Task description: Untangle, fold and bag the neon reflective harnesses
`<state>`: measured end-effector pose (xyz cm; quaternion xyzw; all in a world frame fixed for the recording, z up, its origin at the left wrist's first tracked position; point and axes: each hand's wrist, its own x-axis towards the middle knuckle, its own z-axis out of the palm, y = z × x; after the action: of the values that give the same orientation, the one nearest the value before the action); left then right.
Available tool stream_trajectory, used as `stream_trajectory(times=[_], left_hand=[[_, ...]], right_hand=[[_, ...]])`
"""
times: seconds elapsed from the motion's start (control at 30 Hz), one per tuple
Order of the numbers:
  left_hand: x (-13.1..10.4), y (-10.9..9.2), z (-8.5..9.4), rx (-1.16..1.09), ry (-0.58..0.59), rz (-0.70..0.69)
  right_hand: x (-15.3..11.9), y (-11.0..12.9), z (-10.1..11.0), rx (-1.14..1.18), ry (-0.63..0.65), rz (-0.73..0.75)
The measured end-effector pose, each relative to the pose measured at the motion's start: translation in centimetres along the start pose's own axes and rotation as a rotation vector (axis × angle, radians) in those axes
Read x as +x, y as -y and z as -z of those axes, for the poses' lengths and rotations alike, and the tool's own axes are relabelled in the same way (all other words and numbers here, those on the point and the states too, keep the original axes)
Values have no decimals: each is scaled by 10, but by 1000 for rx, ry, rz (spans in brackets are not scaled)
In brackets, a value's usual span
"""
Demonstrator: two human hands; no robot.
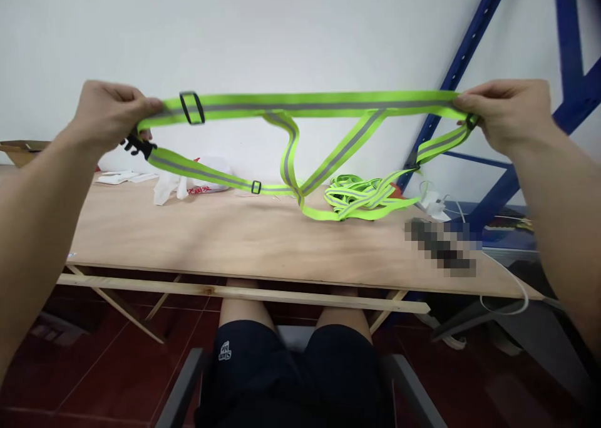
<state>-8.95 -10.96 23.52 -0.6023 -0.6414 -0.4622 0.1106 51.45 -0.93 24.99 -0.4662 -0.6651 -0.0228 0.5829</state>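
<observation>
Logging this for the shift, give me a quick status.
Left hand and right hand gripping green strap, top band taut, lower bands drooping. Pile of green straps behind, on table. Nothing seen snagging the top band.

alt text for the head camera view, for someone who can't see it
Two bare hands, left and right, stretch a neon-green reflective strap harness above a wooden table, where more green straps lie piled.

Head camera looks forward and down over the table (211,240)
</observation>
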Motion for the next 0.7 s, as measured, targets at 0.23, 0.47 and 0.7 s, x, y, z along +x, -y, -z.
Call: stream_trajectory(times=[0.23,0.47,0.7], left_hand=[[-134,87,-52,285,480,-134],[-194,144,-57,378,397,-411],[-165,170,-70,400,498,-472]], right_hand=[[-193,-72,-24,-540,229,578],[-286,-94,-20,-727,284,714],[-263,-89,-27,-816,508,686]])
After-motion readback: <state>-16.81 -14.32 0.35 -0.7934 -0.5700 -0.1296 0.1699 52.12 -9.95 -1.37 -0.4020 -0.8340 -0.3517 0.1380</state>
